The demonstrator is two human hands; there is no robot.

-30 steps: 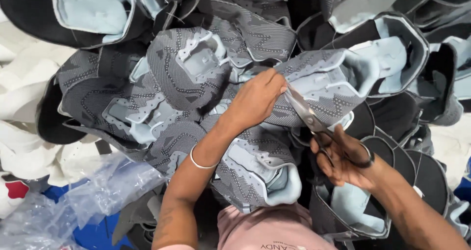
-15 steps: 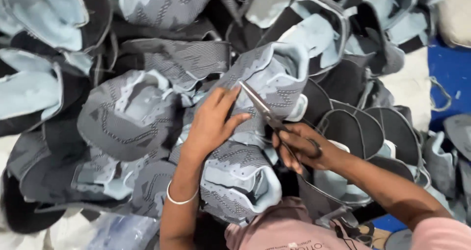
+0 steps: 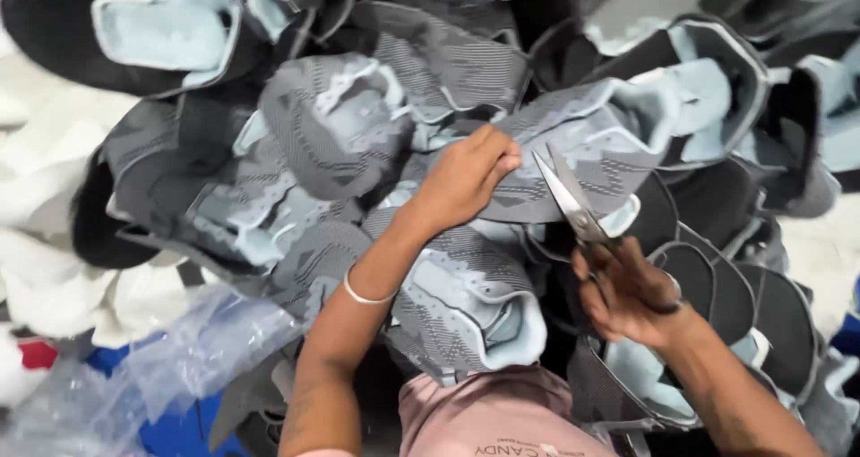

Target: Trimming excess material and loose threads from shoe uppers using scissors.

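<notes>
Right hand (image 3: 627, 296) grips scissors (image 3: 573, 204), blades slightly parted, pointing up-left; left hand (image 3: 461, 177) pinches a grey shoe upper (image 3: 591, 148) amid piled uppers (image 3: 322, 134).

The shoe upper (image 3: 591, 143) under my left hand (image 3: 466, 177) is grey knit with a darker zigzag weave and a pale blue lining. The scissors (image 3: 573, 208) in my right hand (image 3: 627, 296) have silver blades and dark handles. Around them the pile of uppers (image 3: 331, 134) repeats the same grey patterned knit, pale blue inside, with black panels. My bangle (image 3: 363, 296) is white. My shirt (image 3: 493, 417) is dusty pink. The plastic sheet (image 3: 179, 349) is clear over blue, and the pieces (image 3: 36, 197) at the left are white.
</notes>
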